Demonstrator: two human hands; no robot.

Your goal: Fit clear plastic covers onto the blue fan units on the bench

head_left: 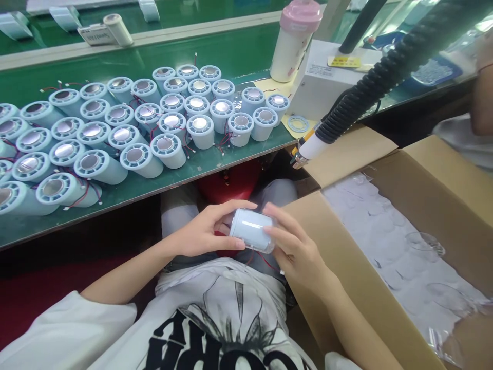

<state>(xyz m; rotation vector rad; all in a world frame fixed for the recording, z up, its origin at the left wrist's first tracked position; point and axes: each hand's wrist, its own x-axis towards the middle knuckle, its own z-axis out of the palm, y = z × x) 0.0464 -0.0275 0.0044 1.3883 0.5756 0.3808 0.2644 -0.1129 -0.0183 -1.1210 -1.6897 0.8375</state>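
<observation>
Between my two hands, above my lap, lies a light-blue cylinder (252, 227) on its side, with a clear plastic cap or sleeve around its right end. My left hand (210, 228) grips its left end, thumb below and fingers above. Around the clear end curl the fingers of my right hand (295, 241). A thin red wire hangs below the cylinder. Several similar light-blue cylinders (140, 160) with silver round centres and red-and-black wires stand in rows on the green bench (162, 190).
An open cardboard box (327, 257) with clear plastic pieces (423, 244) stands at my right. Over its far corner hangs a black corrugated hose (370, 82) with a white nozzle. A pink-lidded bottle (290, 49) and a white machine (321, 82) stand on the bench. Another person's arm (483, 97) shows far right.
</observation>
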